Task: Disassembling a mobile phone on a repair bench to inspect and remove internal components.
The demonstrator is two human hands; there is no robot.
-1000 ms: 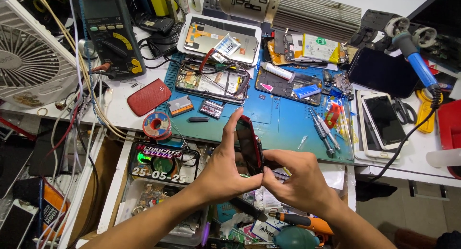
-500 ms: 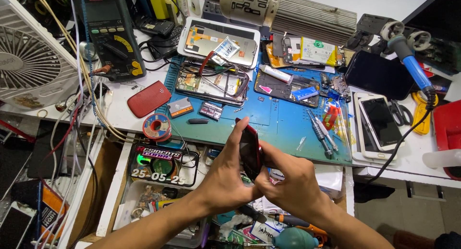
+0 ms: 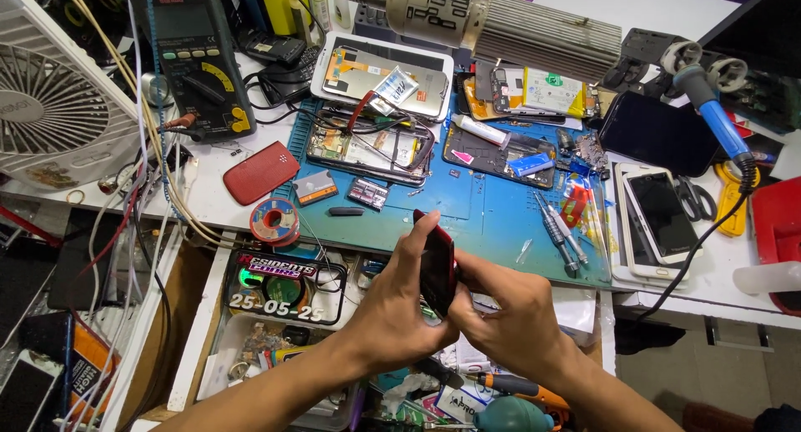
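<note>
Two hands: I see my left hand (image 3: 392, 311) and right hand (image 3: 509, 319) clamped together on a red-edged phone (image 3: 437, 269).
Phone: edge-up, above the open drawer (image 3: 288, 303).
Surface: blue repair mat (image 3: 492, 211), cluttered white bench (image 3: 213, 203).

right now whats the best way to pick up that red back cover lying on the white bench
Probably by the long edges of the red back cover, coming from above. It lies flat and thin on the white bench, with bare bench along both sides; cables crowd its left end. Both hands are busy: left hand and right hand hold the red phone.
</note>
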